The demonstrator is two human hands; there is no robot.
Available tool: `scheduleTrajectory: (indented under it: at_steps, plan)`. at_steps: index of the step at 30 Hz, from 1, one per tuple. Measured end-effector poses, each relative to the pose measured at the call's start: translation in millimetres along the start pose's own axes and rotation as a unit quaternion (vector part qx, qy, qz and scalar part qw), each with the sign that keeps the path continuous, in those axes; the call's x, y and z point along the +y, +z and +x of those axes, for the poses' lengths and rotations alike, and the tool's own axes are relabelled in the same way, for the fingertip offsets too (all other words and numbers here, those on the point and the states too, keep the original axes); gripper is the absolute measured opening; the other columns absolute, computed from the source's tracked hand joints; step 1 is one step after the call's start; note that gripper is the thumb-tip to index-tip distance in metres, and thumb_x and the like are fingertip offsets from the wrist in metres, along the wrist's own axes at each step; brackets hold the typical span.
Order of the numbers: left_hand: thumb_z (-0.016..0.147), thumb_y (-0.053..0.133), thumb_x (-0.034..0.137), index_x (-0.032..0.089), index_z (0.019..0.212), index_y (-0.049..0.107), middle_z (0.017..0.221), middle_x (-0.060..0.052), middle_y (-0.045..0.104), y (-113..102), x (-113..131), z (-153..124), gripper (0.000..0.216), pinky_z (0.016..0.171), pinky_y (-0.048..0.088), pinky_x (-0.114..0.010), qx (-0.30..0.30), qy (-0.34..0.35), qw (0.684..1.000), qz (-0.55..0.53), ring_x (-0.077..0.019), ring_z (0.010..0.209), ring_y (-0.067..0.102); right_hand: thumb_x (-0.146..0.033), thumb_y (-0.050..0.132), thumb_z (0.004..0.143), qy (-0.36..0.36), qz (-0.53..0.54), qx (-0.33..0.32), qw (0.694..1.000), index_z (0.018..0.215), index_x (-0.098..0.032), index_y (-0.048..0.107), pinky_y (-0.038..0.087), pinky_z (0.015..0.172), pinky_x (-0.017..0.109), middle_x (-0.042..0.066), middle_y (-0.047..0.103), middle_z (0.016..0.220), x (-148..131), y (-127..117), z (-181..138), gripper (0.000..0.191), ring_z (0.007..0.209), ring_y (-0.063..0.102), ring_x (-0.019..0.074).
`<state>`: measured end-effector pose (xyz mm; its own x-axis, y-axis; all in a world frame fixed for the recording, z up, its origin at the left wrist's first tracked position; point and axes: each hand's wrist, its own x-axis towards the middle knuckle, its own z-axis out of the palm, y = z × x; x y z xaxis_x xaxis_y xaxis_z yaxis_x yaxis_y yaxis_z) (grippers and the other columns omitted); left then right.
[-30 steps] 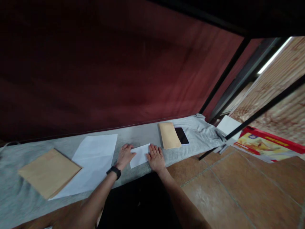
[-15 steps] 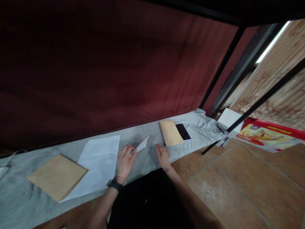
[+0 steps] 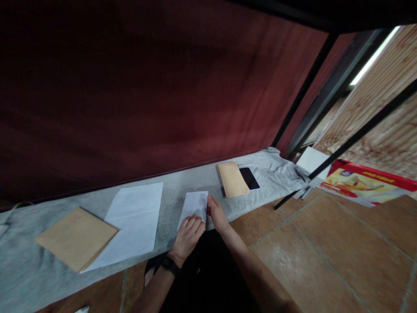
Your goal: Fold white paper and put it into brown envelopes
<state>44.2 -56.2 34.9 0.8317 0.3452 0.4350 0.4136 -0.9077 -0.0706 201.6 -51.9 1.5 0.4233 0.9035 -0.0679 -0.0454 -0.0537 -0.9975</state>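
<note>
A small folded white paper (image 3: 194, 204) lies on the grey cloth (image 3: 182, 184) before me. My left hand (image 3: 188, 237), with a black watch on its wrist, rests its fingers flat on the paper's near edge. My right hand (image 3: 215, 213) touches the paper's right edge with fingers extended. Both hands press on the paper without wrapping round it.
A large white sheet (image 3: 132, 221) and a brown envelope (image 3: 75, 237) lie to the left. A smaller brown envelope (image 3: 232, 179) and a dark phone (image 3: 249, 178) lie to the right. Beyond are a red printed box (image 3: 361, 184), black metal bars and the tiled floor.
Half a second ago my left hand held the paper lifted off the cloth. Now it lies flat, turned lengthwise, with both hands pressing on it nearer to me.
</note>
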Motion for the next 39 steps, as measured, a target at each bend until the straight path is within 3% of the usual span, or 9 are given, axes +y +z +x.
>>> scheduleTrajectory:
  at_steps: [3, 6, 11, 15, 20, 23, 27, 32, 39]
  plan:
    - [0.09, 0.044, 0.007, 0.02, 0.091, 0.06, 0.094, -0.006, 0.065, 5, -2, 8, 0.021, 0.085, 0.048, -0.04, -0.021, -0.042, 0.999, 0.0, -0.0227, 0.089, 0.059, -0.041, 0.049, 0.089, -0.02, -0.015, 0.011, 1.0, 0.111, -0.017, 0.067, 0.054, 0.068, 0.026, 0.004, 0.073, 0.09, 4, 11, 15, 0.037, 0.076, 0.066, 0.0173]
    - [0.089, 0.043, 0.006, 0.02, 0.095, 0.06, 0.094, -0.006, 0.065, 20, 0, 15, 0.023, 0.087, 0.049, -0.04, -0.029, -0.079, 0.996, -0.015, -0.0226, 0.091, 0.06, -0.027, 0.05, 0.081, -0.02, -0.049, 0.014, 0.998, 0.11, -0.016, 0.068, 0.055, 0.07, 0.028, 0.003, 0.074, 0.086, 15, 16, 30, 0.036, 0.075, 0.067, 0.0183]
    - [0.087, 0.045, 0.006, 0.02, 0.106, 0.061, 0.107, -0.008, 0.066, 47, 3, 17, 0.029, 0.098, 0.048, -0.04, -0.022, -0.1, 0.994, -0.047, -0.0224, 0.106, 0.06, -0.022, 0.05, 0.077, -0.032, -0.094, 0.034, 0.994, 0.106, -0.017, 0.07, 0.056, 0.072, 0.032, 0.002, 0.073, 0.082, 30, 11, 44, 0.036, 0.074, 0.067, 0.0196]
    - [0.085, 0.053, 0.01, 0.021, 0.108, 0.061, 0.117, -0.008, 0.065, 54, -5, 13, 0.027, 0.101, 0.047, -0.043, -0.033, -0.138, 0.986, -0.086, -0.0245, 0.114, 0.058, -0.017, 0.049, 0.079, -0.066, -0.126, 0.05, 0.989, 0.108, -0.022, 0.07, 0.055, 0.086, 0.033, 0.003, 0.073, 0.096, 33, 1, 37, 0.036, 0.088, 0.068, 0.0189]
    - [0.082, 0.067, 0.024, 0.022, 0.109, 0.063, 0.117, -0.008, 0.065, 52, -11, 11, 0.027, 0.098, 0.049, -0.044, -0.066, -0.184, 0.968, -0.159, -0.0266, 0.112, 0.059, -0.013, 0.045, 0.085, -0.117, -0.183, 0.062, 0.974, 0.115, -0.018, 0.067, 0.051, 0.097, 0.038, 0.01, 0.07, 0.111, 38, -11, 13, 0.038, 0.102, 0.065, 0.021]
    - [0.083, 0.066, 0.027, 0.021, 0.118, 0.062, 0.124, -0.009, 0.063, 55, -10, 7, 0.036, 0.104, 0.046, -0.046, -0.063, -0.169, 0.965, -0.19, -0.0273, 0.119, 0.056, -0.015, 0.043, 0.092, -0.186, -0.255, 0.029, 0.948, 0.123, -0.017, 0.065, 0.049, 0.102, 0.038, 0.012, 0.068, 0.119, 40, -16, -2, 0.038, 0.112, 0.063, 0.0213]
    - [0.091, 0.04, 0.015, 0.017, 0.131, 0.057, 0.133, -0.011, 0.062, 64, -16, 1, 0.043, 0.11, 0.043, -0.041, -0.035, -0.176, 0.962, -0.205, -0.0219, 0.127, 0.054, -0.022, 0.04, 0.099, -0.257, -0.367, -0.038, 0.893, 0.134, -0.019, 0.059, 0.042, 0.111, 0.041, 0.009, 0.063, 0.134, 40, -20, -21, 0.04, 0.128, 0.055, 0.0216]
    - [0.095, 0.033, 0.021, 0.009, 0.147, 0.04, 0.151, -0.016, 0.046, 76, -31, 8, 0.054, 0.118, 0.032, -0.045, -0.071, -0.195, 0.971, -0.118, -0.0242, 0.143, 0.038, -0.027, 0.045, 0.099, -0.298, -0.497, -0.07, 0.812, 0.145, -0.019, 0.049, 0.03, 0.118, 0.047, 0.008, 0.051, 0.148, 40, -19, -33, 0.047, 0.138, 0.045, 0.0243]
    - [0.097, 0.029, 0.023, 0.01, 0.151, 0.037, 0.158, -0.012, 0.036, 78, -43, 18, 0.056, 0.124, 0.017, -0.043, -0.114, -0.197, 0.973, -0.037, -0.022, 0.149, 0.025, -0.031, 0.04, 0.103, -0.287, -0.539, -0.063, 0.79, 0.146, -0.019, 0.047, 0.026, 0.119, 0.047, 0.008, 0.051, 0.148, 38, -15, -33, 0.046, 0.138, 0.045, 0.0249]
